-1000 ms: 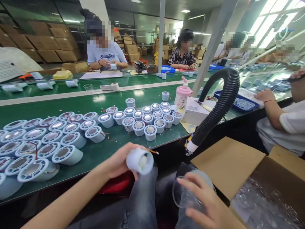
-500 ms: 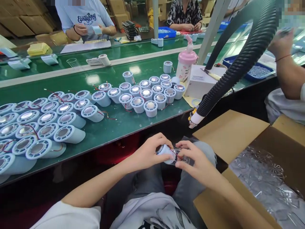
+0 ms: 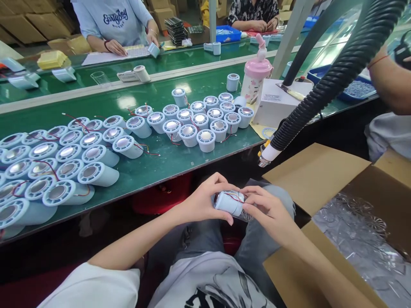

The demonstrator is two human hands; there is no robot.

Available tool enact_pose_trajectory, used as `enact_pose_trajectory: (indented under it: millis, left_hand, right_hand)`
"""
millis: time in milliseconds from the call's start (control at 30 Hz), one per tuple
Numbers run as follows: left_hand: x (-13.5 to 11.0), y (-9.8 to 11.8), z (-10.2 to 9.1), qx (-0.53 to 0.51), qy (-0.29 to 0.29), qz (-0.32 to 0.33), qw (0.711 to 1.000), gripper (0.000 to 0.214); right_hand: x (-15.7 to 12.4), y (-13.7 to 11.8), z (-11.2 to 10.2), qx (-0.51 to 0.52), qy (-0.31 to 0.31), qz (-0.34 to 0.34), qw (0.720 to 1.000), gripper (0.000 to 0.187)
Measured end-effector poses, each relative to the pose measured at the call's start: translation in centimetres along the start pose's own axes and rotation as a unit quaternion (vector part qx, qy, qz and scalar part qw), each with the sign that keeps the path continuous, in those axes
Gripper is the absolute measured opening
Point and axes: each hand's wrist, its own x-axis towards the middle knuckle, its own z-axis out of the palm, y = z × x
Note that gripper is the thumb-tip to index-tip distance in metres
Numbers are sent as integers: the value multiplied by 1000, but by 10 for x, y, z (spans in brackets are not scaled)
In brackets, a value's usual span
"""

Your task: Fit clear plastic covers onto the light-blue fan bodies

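Over my lap, my left hand (image 3: 205,199) is closed round a pale blue cylindrical housing (image 3: 228,202) with red wires on it. My right hand (image 3: 265,209) pinches a clear plastic cover (image 3: 246,213) against the housing's right end. Both hands meet just below the front edge of the green conveyor table (image 3: 167,164). Several more pale blue housings lie in rows on the table at the left (image 3: 64,164) and stand upright in a cluster at the middle (image 3: 205,122).
An open cardboard box (image 3: 321,179) with several clear plastic covers (image 3: 362,239) sits at my right. A black corrugated hose (image 3: 321,94) hangs above it. A pink-lidded bottle (image 3: 255,79) and a white box (image 3: 279,105) stand on the table. Other people work opposite and at the right.
The hands came together over my lap: the right hand brought the clear cover from the box side up against the housing in the left hand. The view tilted down.
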Motion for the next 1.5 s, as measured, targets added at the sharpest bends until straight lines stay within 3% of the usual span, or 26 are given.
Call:
enact_pose_trajectory:
  millis: [167, 367, 433, 467, 567, 633, 867, 1500]
  left_hand:
    - [-2, -11, 3, -2, -44, 15, 999, 70]
    - [-4, -1, 14, -161, -47, -108, 980, 70]
    - [-5, 0, 18, -243, -33, -145, 959, 71]
    - [-5, 1, 19, -281, -24, -160, 946, 72]
    - [-8, 2, 20, -354, -17, -195, 915, 72]
    - [-9, 4, 19, -362, -38, -203, 909, 75]
    - [-9, 11, 9, -274, -59, -143, 949, 79]
    - [-13, 18, 3, -154, -67, -50, 985, 77]
  right_hand:
    - [2, 7, -3, 76, 70, 24, 994, 26]
    - [5, 14, -12, 203, 72, 39, 976, 26]
    - [2, 16, -15, 148, 39, -6, 988, 8]
    - [0, 17, -16, 95, 27, -41, 994, 10]
    - [-7, 20, -17, -65, 24, -133, 989, 38]
    - [-11, 20, -18, -114, 26, -156, 981, 36]
    - [-15, 17, -22, -29, -27, -77, 996, 39]
    - [-12, 11, -17, 194, -56, 72, 977, 32]
